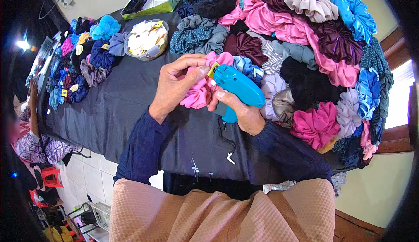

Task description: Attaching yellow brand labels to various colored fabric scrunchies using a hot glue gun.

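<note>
My left hand (176,83) pinches a small yellow tag (213,70) against a pink fabric scrunchie (198,93). A turquoise tagging gun (240,85) is gripped in my right hand (244,112), its nose at the tag. The fingertips of my right hand touch the scrunchie's lower right edge. Right of the hands rises a large heap of scrunchies in many colours, among them a magenta one (316,124) and a black one (304,81). A round clear plastic tub (146,58) of white and yellow tags stands beyond my left hand.
Tagged scrunchies (98,57) lie in a pile at the left of the table with a black cloth (131,124). A green and white box (154,9) stands at the back. Plastic fasteners (196,169) lie by the near edge. Another person (32,140) is at the far left.
</note>
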Demonstrator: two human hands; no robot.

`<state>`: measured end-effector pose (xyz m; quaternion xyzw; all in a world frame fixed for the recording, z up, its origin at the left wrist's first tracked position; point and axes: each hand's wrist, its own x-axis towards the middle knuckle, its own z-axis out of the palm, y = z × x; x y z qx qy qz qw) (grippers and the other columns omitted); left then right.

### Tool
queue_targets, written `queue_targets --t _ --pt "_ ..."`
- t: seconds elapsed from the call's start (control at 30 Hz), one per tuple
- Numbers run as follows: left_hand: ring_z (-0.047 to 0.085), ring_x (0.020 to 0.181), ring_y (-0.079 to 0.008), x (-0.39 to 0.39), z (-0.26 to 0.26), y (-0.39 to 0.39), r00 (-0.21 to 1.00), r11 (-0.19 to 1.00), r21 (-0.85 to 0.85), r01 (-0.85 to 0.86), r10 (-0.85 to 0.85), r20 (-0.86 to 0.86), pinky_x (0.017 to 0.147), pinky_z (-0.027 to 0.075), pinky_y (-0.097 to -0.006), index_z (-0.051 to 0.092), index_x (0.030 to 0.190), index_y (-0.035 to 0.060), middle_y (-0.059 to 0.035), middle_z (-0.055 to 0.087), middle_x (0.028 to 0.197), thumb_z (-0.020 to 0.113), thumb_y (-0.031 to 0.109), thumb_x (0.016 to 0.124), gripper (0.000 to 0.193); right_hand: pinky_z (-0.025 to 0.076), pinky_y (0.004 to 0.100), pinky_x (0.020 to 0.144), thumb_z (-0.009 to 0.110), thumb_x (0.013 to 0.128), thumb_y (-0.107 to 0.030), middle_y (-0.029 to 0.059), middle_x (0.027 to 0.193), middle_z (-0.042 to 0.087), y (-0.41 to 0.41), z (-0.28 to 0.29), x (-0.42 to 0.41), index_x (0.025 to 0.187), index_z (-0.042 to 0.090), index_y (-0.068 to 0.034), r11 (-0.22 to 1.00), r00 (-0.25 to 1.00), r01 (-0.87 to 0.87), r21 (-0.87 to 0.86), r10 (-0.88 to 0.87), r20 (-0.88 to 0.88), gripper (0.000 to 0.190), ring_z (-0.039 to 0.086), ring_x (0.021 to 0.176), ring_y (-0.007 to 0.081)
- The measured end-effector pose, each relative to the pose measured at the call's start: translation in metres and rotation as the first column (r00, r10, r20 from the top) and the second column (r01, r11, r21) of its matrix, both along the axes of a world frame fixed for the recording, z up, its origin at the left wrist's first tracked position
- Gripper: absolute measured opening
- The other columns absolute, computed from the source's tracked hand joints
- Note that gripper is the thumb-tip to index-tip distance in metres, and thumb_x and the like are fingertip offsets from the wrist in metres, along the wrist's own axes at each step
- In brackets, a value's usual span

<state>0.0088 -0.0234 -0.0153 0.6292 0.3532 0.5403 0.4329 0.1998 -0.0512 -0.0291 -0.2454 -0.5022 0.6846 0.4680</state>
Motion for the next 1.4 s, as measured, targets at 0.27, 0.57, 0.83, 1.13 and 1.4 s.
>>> queue_targets --t 0.27,0.57,0.83,1.13,1.4 --pt "0.06 0.1 -0.0156 0.018 -0.01 -0.012 0.988 0.988 0.068 -0.141 0.136 0.072 0.086 0.047 -0.0276 0.068 0.103 -0.0026 -0.0118 0.065 0.11 0.066 0.0 0.085 0.018 0.049 0.0282 0.069 0.059 0.092 -0.01 0.0048 0.088 0.061 -0.003 0.002 -0.002 0.109 0.059 0.001 0.999 0.999 0.034 -0.039 -0.036 -0.041 0.02 0.061 0.074 0.0138" --pt "0.066 0.085 -0.0214 0.023 -0.008 -0.014 0.917 0.848 0.446 -0.286 0.377 -0.129 0.075 0.051 -0.0297 0.067 0.098 -0.0012 -0.0142 0.067 0.097 0.067 -0.002 0.079 0.019 0.048 0.0274 0.069 0.057 0.092 -0.008 0.0041 0.087 0.061 -0.006 0.008 -0.004 0.109 0.059 0.001 0.978 0.979 0.186 0.097 -0.193 0.071 0.019 0.059 0.076 0.0126" --pt "0.065 0.083 -0.0236 0.023 -0.001 -0.017 0.865 0.802 0.563 -0.2 0.415 -0.283 0.073 0.051 -0.0307 0.067 0.094 0.0005 -0.0136 0.067 0.096 0.066 -0.002 0.077 0.018 0.048 0.0284 0.068 0.054 0.093 -0.009 0.005 0.083 0.06 -0.003 0.002 -0.003 0.111 0.057 0.001 0.999 0.999 0.048 0.026 -0.047 -0.026 0.021 0.059 0.073 0.0137" --pt "0.06 0.101 -0.0157 0.026 -0.004 -0.019 0.993 0.996 0.066 -0.059 0.052 0.109 0.085 0.049 -0.0305 0.065 0.101 0.0006 -0.0134 0.061 0.121 0.061 0.0 0.088 0.013 0.049 0.0289 0.066 0.057 0.091 -0.015 0.0059 0.08 0.06 -0.001 0.009 -0.003 0.114 0.057 0.0 0.999 0.993 0.023 -0.036 -0.027 -0.114 0.028 0.06 0.069 0.0157" --pt "0.06 0.106 -0.018 0.027 -0.015 -0.015 0.994 0.98 0.17 -0.1 0.092 0.056 0.09 0.048 -0.0298 0.066 0.112 0.0023 -0.0135 0.061 0.122 0.06 0.0 0.088 0.025 0.047 0.0285 0.063 0.056 0.091 -0.014 0.0069 0.077 0.059 0.002 0.008 -0.004 0.11 0.057 0.0 0.999 0.99 0.019 -0.03 -0.023 -0.14 0.024 0.059 0.066 0.0162"
